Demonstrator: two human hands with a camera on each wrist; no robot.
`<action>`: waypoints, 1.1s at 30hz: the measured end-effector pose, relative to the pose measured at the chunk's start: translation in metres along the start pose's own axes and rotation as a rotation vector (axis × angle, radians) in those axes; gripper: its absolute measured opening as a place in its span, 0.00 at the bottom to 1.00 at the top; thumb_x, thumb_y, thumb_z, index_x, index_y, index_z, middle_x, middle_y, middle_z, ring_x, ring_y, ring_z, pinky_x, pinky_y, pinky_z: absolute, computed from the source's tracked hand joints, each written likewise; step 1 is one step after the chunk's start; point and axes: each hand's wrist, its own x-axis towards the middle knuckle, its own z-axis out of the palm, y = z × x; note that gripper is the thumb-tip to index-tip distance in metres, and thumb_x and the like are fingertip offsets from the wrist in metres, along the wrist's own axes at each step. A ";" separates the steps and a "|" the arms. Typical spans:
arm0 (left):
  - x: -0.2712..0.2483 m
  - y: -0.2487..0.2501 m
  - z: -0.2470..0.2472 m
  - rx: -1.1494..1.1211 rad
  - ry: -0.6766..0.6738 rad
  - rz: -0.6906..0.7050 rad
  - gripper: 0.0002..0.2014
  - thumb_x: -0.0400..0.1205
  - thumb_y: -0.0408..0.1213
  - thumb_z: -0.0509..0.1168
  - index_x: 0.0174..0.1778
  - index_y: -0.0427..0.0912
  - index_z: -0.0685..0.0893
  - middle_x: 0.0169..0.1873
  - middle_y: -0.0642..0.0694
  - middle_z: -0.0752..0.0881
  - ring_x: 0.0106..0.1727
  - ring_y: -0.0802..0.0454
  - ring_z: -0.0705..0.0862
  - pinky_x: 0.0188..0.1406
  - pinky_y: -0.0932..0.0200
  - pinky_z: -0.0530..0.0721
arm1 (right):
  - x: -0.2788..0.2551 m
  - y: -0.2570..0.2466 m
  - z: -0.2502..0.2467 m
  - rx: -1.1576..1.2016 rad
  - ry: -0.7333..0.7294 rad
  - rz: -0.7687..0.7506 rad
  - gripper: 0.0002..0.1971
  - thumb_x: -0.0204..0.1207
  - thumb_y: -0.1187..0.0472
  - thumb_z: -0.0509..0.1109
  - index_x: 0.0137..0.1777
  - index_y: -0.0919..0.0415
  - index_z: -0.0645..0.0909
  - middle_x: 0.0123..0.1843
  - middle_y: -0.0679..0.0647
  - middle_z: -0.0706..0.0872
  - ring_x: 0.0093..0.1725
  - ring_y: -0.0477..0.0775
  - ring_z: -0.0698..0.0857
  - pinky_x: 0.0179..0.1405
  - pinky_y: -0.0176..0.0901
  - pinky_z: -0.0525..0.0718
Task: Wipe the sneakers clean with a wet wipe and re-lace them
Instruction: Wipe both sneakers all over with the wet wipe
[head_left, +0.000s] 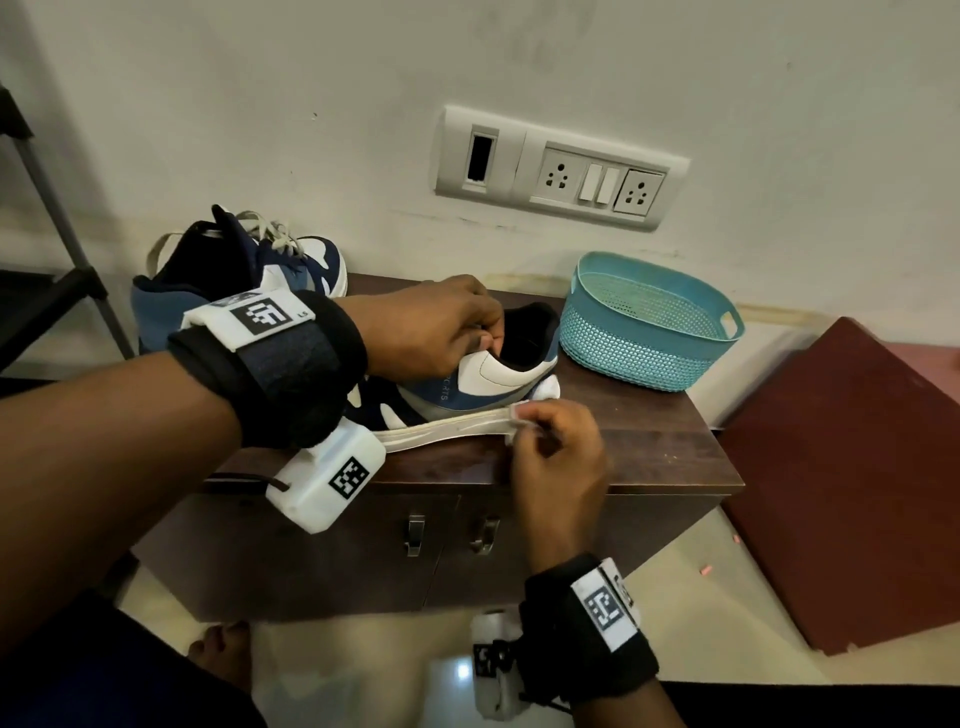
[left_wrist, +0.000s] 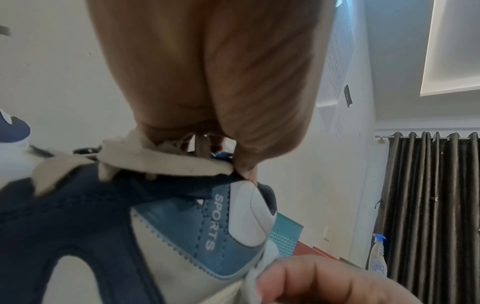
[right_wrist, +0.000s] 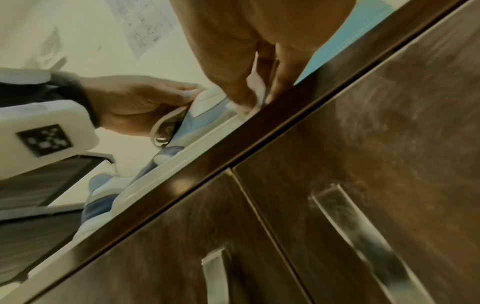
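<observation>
Sneaker (head_left: 483, 387), blue-white leather with a smooth sole, on a wood cabinet (head_left: 649, 447); left hand (head_left: 431, 327) grips its collar, right hand (head_left: 556, 457) pinches a wipe (head_left: 519, 415) on the sole.

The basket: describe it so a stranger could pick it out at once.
Find the dark wooden cabinet under the wall sockets. At its right end, behind the held sneaker, stands the basket: the only teal thing there, oval, perforated plastic.

Glossy wood cabinet (head_left: 649, 457), perforated plastic basket (head_left: 639, 343)
</observation>
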 end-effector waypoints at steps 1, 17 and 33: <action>0.000 0.000 0.000 0.001 0.001 0.001 0.09 0.89 0.37 0.60 0.49 0.57 0.80 0.61 0.49 0.77 0.61 0.48 0.81 0.72 0.48 0.75 | -0.006 -0.002 0.001 0.003 -0.063 -0.069 0.12 0.74 0.75 0.74 0.45 0.56 0.91 0.47 0.44 0.87 0.49 0.39 0.87 0.50 0.29 0.83; -0.001 -0.001 0.001 -0.023 -0.003 0.042 0.09 0.89 0.36 0.59 0.51 0.55 0.81 0.61 0.50 0.77 0.62 0.50 0.79 0.71 0.48 0.75 | 0.047 -0.011 -0.011 0.585 0.083 0.345 0.11 0.79 0.73 0.75 0.54 0.57 0.90 0.56 0.60 0.93 0.57 0.51 0.91 0.58 0.41 0.90; -0.003 0.002 -0.001 -0.017 -0.013 0.034 0.11 0.90 0.37 0.60 0.48 0.59 0.80 0.62 0.50 0.78 0.62 0.51 0.79 0.69 0.55 0.74 | 0.085 -0.021 -0.022 0.572 -0.049 0.306 0.06 0.78 0.74 0.75 0.53 0.67 0.89 0.50 0.63 0.93 0.47 0.49 0.90 0.55 0.44 0.90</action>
